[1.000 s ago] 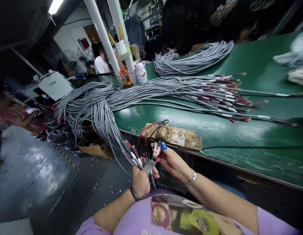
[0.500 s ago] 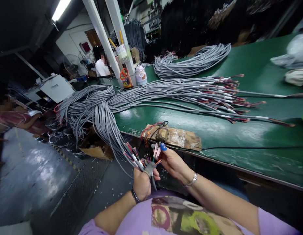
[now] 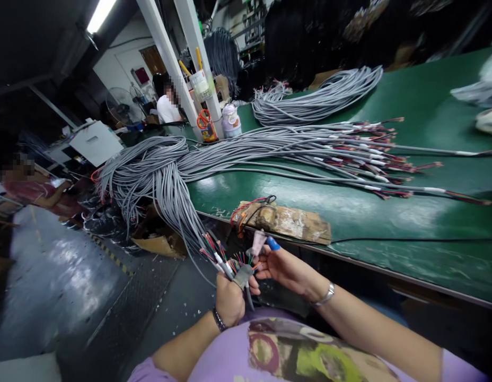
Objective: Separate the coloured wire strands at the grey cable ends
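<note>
My left hand [image 3: 230,300] is closed around several grey cables [image 3: 229,271] below the table's front edge. A grey covering is on its thumb, and fanned-out coloured wire ends [image 3: 242,259] stick up beside it. My right hand [image 3: 286,268] is just to the right of these wires, its fingers slightly curled and apart. Its thumb wears a blue fingertip cover [image 3: 273,243]. A pale pink piece [image 3: 259,241], apparently a covering on the index finger, is blurred at the fingertips. Whether the lower fingers touch the wires cannot be made out.
Long grey cables [image 3: 238,148] with stripped ends lie across the green table [image 3: 437,223] and drape off its left end. A coiled bundle [image 3: 317,101] is behind. A wooden block [image 3: 297,223] with wires sits at the front edge. A purple bottle [image 3: 230,121] stands by a post.
My right thumb has moved away from the pink piece, and its fingers have spread a little. My left hand stays closed on the cables. The view has shifted slightly.
</note>
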Demonstrator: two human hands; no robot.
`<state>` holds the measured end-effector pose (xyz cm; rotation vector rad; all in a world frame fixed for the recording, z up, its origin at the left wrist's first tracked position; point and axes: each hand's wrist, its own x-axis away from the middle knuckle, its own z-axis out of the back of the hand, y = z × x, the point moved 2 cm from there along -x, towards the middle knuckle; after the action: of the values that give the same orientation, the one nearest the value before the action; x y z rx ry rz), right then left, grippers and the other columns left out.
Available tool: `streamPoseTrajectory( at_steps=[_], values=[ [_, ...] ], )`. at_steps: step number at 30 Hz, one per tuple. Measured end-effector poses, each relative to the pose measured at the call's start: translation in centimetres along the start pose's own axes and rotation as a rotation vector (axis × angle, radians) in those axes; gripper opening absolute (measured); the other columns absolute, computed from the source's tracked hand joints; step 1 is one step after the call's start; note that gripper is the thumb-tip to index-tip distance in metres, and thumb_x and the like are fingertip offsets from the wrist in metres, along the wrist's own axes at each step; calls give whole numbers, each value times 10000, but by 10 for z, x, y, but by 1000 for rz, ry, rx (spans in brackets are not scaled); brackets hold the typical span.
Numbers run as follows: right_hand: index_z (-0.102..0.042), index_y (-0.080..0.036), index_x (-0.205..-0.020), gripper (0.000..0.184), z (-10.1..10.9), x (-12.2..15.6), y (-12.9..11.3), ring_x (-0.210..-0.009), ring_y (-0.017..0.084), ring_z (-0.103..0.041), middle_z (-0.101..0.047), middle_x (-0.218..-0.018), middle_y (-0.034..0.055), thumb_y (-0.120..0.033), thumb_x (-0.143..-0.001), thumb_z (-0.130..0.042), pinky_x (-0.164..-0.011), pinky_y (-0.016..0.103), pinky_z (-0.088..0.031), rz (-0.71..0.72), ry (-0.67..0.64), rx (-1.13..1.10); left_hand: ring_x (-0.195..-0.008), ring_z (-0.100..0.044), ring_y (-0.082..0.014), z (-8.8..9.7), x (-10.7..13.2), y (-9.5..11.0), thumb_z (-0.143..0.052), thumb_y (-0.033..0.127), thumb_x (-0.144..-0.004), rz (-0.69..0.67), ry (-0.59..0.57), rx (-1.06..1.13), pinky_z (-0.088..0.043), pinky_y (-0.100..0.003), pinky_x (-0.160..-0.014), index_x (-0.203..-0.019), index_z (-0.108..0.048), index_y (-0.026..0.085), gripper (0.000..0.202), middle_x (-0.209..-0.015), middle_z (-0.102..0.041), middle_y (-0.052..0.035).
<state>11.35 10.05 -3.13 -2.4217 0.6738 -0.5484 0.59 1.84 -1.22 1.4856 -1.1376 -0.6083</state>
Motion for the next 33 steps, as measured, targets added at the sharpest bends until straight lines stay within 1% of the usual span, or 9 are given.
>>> streamPoseTrajectory(
  at_steps=[3,7,13,15,19,22,27,31,33],
  values=[
    [-622,-140,-752,420,-1,9,-6,-596,111,-567,-621,-686,29,-550,-669,-672,-585,246,-466,-86,-55,161,-369,-508,-92,4,2,-4,-688,433,-682,6,-32,-43,-437,-206,-413,-643,-588,133,319,-464,-589,2],
    [-580,-137,-644,302,-3,12,-17,-498,76,-500,-564,-540,-27,-380,-624,-759,-525,212,-394,-68,-33,410,-370,-518,-99,5,3,-4,-672,432,-703,23,-121,-141,-418,-202,-400,-614,-590,129,326,-459,-593,-13],
    [-589,-114,-605,307,-3,14,-21,-491,55,-433,-546,-533,-35,-365,-606,-765,-506,203,-330,-47,-98,594,-389,-552,-125,-2,3,-1,-683,436,-681,199,-450,-381,-421,-210,-407,-513,-601,107,379,-441,-593,-55],
    [-595,-115,-629,309,1,15,-21,-517,61,-461,-567,-564,-28,-378,-621,-758,-535,210,-360,-17,-72,588,-382,-550,-127,-1,1,-1,-671,447,-688,205,-405,-375,-418,-211,-395,-530,-612,102,383,-447,-595,-56],
    [-610,-130,-749,348,11,19,-18,-616,97,-551,-641,-725,24,-461,-682,-693,-620,255,-438,-16,-16,442,-363,-535,-120,2,-2,-2,-678,435,-680,149,-177,-219,-422,-211,-377,-660,-631,108,331,-462,-596,-22],
    [-596,-143,-819,347,11,21,-10,-628,100,-561,-640,-784,25,-436,-673,-711,-616,268,-456,-28,-11,358,-363,-533,-116,3,-4,-3,-692,437,-663,123,-87,-151,-438,-215,-390,-662,-621,107,338,-466,-599,-19],
    [-492,-168,-743,274,-7,19,4,-508,106,-555,-606,-549,-14,-395,-754,-646,-496,220,-342,124,-53,363,-374,-546,-120,4,-4,-6,-678,458,-682,119,-127,-146,-454,-224,-415,-681,-641,97,363,-483,-619,-39],
    [-475,-178,-752,294,-19,15,4,-442,128,-547,-577,-462,-28,-434,-762,-618,-479,239,-316,104,-111,420,-381,-560,-133,6,-2,-9,-682,462,-683,108,-243,-182,-459,-232,-413,-668,-647,94,370,-493,-629,-54],
    [-483,-176,-754,301,-21,14,2,-433,125,-538,-571,-455,-32,-446,-756,-619,-477,243,-312,96,-111,452,-380,-561,-134,8,-1,-10,-678,456,-691,89,-229,-175,-461,-235,-414,-645,-645,94,367,-487,-627,-55]
  ],
)
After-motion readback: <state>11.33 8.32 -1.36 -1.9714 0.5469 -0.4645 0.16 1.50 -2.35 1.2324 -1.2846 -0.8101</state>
